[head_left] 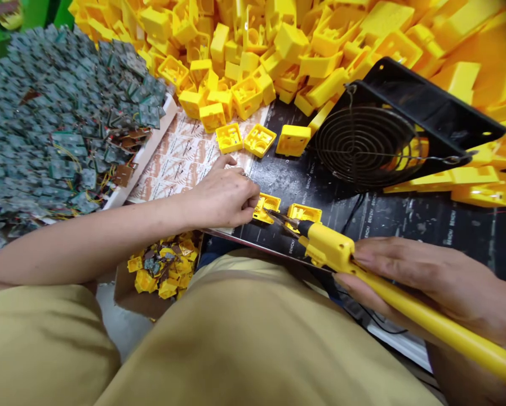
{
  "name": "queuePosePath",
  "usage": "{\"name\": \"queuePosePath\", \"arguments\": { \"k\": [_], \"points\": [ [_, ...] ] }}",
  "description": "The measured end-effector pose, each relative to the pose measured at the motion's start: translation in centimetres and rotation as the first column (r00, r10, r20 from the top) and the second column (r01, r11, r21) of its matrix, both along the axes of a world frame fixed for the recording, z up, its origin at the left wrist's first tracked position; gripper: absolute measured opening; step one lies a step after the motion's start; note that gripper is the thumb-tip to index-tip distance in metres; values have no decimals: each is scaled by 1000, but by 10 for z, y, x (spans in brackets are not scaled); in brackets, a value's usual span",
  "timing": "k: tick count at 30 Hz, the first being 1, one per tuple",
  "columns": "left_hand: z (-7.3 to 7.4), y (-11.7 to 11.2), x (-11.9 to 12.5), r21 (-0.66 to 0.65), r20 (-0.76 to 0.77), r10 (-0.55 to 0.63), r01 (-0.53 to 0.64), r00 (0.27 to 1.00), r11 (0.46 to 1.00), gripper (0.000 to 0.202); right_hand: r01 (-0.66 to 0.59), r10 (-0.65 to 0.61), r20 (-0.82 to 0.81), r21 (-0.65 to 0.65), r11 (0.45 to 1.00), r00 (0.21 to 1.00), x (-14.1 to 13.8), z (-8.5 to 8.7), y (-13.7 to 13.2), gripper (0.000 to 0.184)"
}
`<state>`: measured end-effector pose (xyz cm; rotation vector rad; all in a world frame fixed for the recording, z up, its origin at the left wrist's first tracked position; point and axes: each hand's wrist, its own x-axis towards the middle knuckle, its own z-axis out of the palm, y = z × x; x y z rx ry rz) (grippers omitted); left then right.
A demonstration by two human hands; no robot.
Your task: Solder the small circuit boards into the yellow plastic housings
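My left hand (223, 194) is closed in a pinch on a small yellow plastic housing (266, 207) that lies on the black work surface (405, 217). My right hand (439, 285) grips the yellow handle of a soldering iron (341, 254), whose dark tip reaches into that housing. A second yellow housing (304, 214) lies just to the right of the first, under the iron's shaft.
A large heap of yellow housings (278, 45) fills the back. Green circuit boards (54, 118) are piled at the left. A black fan with a wire grille (375, 141) stands at the right. A box of scrap parts (164, 270) sits below the table edge by my knees.
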<state>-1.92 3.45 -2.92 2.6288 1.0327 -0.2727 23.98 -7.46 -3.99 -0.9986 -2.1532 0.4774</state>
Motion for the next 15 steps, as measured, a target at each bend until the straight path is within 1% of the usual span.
{"name": "queuePosePath", "arguments": {
  "k": [2, 4, 6, 8, 9, 11, 13, 15],
  "points": [
    [0, 1, 2, -20, -23, 4, -4, 1000, 1000, 15, -9, 8, 40, 12, 1000, 999, 2, -3, 5, 15],
    [1, 2, 5, -27, -35, -3, 2, 999, 1000, 15, -21, 20, 35, 41, 999, 999, 0, -3, 9, 14],
    [2, 3, 7, -34, -56, -6, 4, 998, 999, 15, -44, 44, 4, 79, 996, 999, -4, 1, 12, 10],
    [3, 3, 9, -40, -85, -4, 0, 996, 999, 15, -87, 86, 16, 119, 989, 996, -9, 6, 12, 13],
    [3, 3, 10, -38, -93, -5, 2, 996, 999, 15, -85, 82, 25, 133, 987, 996, -10, 8, 11, 15],
    [4, 4, 12, -21, -92, -15, 13, 996, 1000, 15, -29, 23, 51, 117, 993, 998, -9, 11, 8, 17],
    [3, 4, 12, -6, -85, -28, 28, 996, 1000, 15, 75, -79, 76, 61, 995, 994, -3, 11, 4, 15],
    [3, 5, 13, -12, -101, -31, 30, 994, 999, 15, 138, -138, 94, 11, 990, 986, 7, 9, 1, 18]
  ]
}}
